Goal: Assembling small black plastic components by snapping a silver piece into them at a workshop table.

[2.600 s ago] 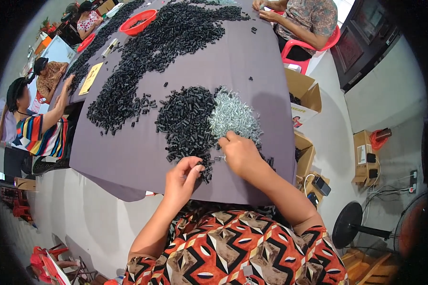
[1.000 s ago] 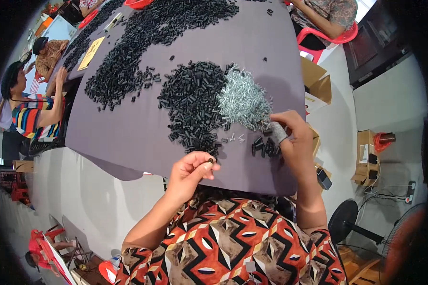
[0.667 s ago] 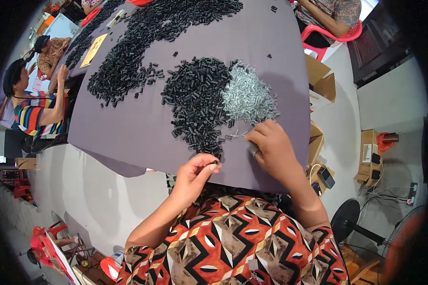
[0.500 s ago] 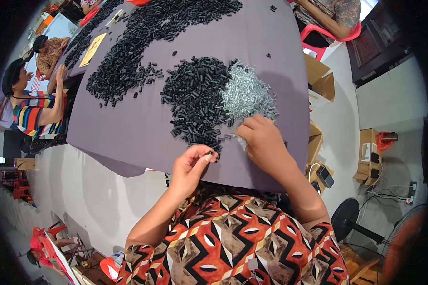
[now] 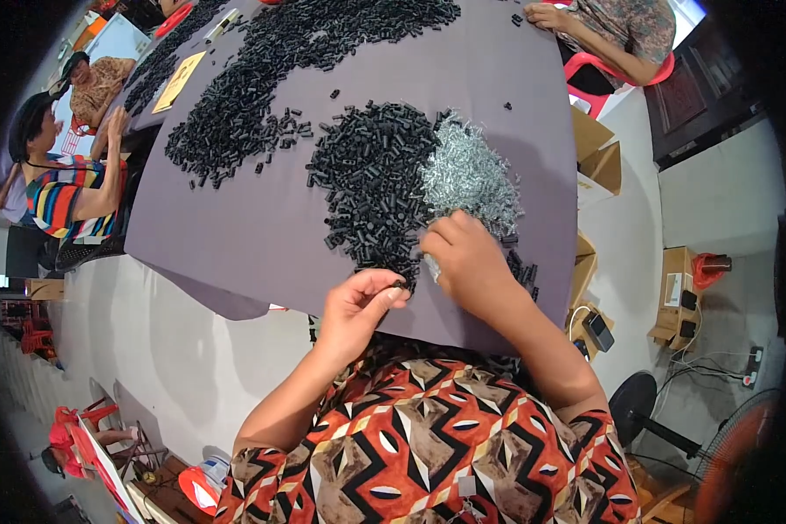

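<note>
My left hand [image 5: 358, 310] pinches a small black plastic piece [image 5: 399, 284] between thumb and forefinger, just above the table's near edge. Beside it, my right hand [image 5: 467, 258] has its fingers curled together, back turned up. Something whitish [image 5: 432, 265] shows under those fingers, too small to name; the fingertips themselves are hidden. Beyond my hands lies a heap of short black tubular pieces [image 5: 371, 183]. Touching its right side is a heap of small shiny silver pieces [image 5: 470, 179], screw-like in size.
More black pieces [image 5: 227, 113] spread across the far left of the grey tablecloth [image 5: 463, 52], near a yellow card [image 5: 179, 81]. A few lie by my right forearm [image 5: 524, 275]. Co-workers sit at the left and far right. Cardboard boxes [image 5: 596, 162] stand along the right side.
My right hand has shifted left, away from the silver heap and closer to my left hand. Black pieces beside my right forearm show more now. The whole view has shifted slightly.
</note>
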The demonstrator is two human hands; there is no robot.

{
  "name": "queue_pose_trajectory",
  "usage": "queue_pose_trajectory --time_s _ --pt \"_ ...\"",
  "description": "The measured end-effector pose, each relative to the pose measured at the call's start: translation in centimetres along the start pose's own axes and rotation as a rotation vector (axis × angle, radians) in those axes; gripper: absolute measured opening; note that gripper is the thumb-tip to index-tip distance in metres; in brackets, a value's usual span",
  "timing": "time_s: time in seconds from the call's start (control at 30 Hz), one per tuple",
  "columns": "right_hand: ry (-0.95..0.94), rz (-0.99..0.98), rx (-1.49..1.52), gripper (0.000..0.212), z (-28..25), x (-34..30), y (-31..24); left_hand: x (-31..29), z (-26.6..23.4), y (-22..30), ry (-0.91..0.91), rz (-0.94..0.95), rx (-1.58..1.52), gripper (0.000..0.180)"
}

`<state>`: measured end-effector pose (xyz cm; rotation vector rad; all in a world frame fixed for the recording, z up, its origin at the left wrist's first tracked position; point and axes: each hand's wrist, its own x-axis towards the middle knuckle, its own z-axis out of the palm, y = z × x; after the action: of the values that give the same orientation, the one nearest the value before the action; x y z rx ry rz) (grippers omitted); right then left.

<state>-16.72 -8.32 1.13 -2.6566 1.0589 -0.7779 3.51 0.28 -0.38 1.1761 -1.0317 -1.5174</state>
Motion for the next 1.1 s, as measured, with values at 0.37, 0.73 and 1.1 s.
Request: queue_pose_trajectory --time_s 0.37,0.73,1.1 --pt "-0.013 0.421 0.905 0.016 -2.9 -4.7 -2.1 0.1 3.1 0.7 -0.141 -0.065 0.004 0.013" --pt "0.034 0.497 1.042 0.030 -2.0 -6.3 -1.6 0.3 3.4 0.4 -0.151 -0.114 0.003 0.013" --pt "-0.042 0.604 1.378 0.013 -1.9 -5.9 -1.2 0.3 2.9 0.5 -0.210 -0.110 -0.011 0.016"
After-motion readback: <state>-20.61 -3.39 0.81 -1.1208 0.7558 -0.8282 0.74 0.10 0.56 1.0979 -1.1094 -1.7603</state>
